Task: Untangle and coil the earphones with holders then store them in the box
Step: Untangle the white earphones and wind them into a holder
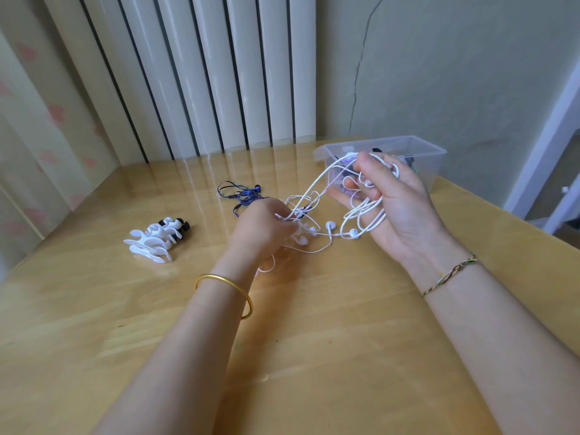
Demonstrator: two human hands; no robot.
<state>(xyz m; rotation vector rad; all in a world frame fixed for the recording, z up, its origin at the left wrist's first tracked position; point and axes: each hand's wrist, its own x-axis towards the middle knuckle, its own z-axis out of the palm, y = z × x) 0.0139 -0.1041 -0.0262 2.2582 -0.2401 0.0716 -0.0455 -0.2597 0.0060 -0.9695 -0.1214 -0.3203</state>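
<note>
A tangle of white earphones (317,196) stretches between my two hands above the wooden table (94,324). My left hand (263,227) pinches the cords low, near several white earbuds lying on the table. Raised to the right, my right hand (392,199) grips loops of the same white cable, which drape over its fingers. Behind my left hand lies a blue and black earphone (241,194) in a loose heap. A pile of white and black cord holders (157,238) sits at the left. The clear plastic box (433,152) stands behind my right hand with coiled earphones inside.
White vertical radiator pipes (201,73) and a cracked wall rise behind the table's far edge. A curtain hangs at the left. The table's right edge drops off beside the box.
</note>
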